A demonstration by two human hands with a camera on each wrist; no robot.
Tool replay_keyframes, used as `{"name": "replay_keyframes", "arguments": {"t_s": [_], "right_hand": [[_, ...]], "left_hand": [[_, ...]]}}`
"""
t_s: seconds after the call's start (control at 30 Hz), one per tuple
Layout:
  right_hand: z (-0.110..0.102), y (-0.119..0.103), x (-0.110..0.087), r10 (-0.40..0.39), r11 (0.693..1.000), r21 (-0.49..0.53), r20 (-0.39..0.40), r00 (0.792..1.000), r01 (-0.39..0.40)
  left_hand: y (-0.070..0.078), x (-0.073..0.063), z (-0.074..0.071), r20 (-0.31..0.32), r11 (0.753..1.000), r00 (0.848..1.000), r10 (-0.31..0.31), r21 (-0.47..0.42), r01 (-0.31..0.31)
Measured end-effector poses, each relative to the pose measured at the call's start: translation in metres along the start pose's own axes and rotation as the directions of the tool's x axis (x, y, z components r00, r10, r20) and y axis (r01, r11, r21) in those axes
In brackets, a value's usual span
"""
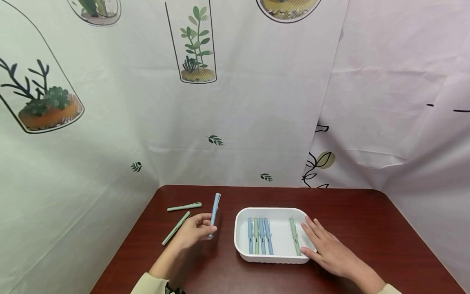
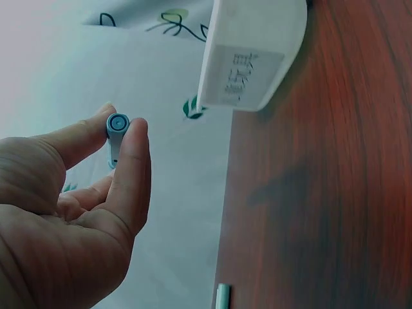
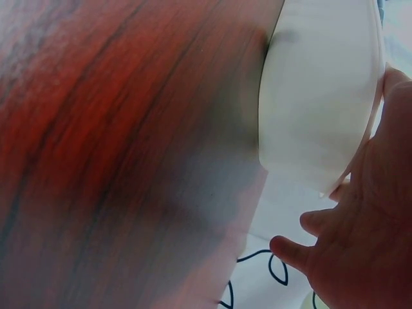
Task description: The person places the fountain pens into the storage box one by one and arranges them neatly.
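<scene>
My left hand pinches a light blue pen between thumb and fingers, holding it upright above the table to the left of the tray. The left wrist view shows the round end of that blue pen between the fingertips. A white tray holds several pens: blue ones and a green pen side by side at its left, and another green pen near its right wall. My right hand rests on the tray's right rim with fingers spread; the right wrist view has it along the white tray wall.
Two green pens lie on the dark red table at the left: one green pen farther back, one green pen partly behind the left hand. A patterned white cloth hangs behind and beside the table. The tray's side bears a label.
</scene>
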State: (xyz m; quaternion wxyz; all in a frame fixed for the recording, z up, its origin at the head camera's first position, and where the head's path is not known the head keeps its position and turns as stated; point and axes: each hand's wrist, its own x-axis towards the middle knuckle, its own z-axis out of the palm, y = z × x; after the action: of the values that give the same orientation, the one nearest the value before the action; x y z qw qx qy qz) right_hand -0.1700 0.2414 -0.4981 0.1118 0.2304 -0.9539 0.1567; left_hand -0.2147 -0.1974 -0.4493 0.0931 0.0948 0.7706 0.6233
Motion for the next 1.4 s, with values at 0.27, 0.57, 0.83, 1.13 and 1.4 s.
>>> {"name": "replay_keyframes", "arguments": {"t_s": [0.27, 0.57, 0.83, 1.13, 1.4], "right_hand": [[0.0, 0.0, -0.001, -0.001, 1.0, 0.006, 0.003, 1.0, 0.001], [0.001, 0.001, 0.0, 0.009, 1.0, 0.006, 0.014, 1.0, -0.009], [0.001, 0.001, 0.0, 0.016, 1.0, 0.012, 0.022, 1.0, -0.016], [-0.001, 0.001, 0.002, 0.009, 1.0, 0.012, 0.022, 1.0, -0.009], [-0.001, -0.001, 0.001, 0.012, 1.0, 0.004, 0.021, 1.0, -0.012]], "left_hand": [[0.007, 0.0, 0.016, -0.001, 0.998, 1.0, -0.003, -0.07, 0.003], [0.013, 0.006, 0.034, 0.034, 0.996, 0.999, 0.028, -0.088, -0.025], [0.016, 0.01, 0.053, 0.06, 0.994, 0.998, 0.033, -0.104, -0.027], [0.018, 0.016, 0.069, 0.072, 0.995, 0.997, 0.007, -0.096, 0.0], [0.018, 0.019, 0.081, 0.116, 0.993, 0.993, -0.01, -0.114, 0.024]]}}
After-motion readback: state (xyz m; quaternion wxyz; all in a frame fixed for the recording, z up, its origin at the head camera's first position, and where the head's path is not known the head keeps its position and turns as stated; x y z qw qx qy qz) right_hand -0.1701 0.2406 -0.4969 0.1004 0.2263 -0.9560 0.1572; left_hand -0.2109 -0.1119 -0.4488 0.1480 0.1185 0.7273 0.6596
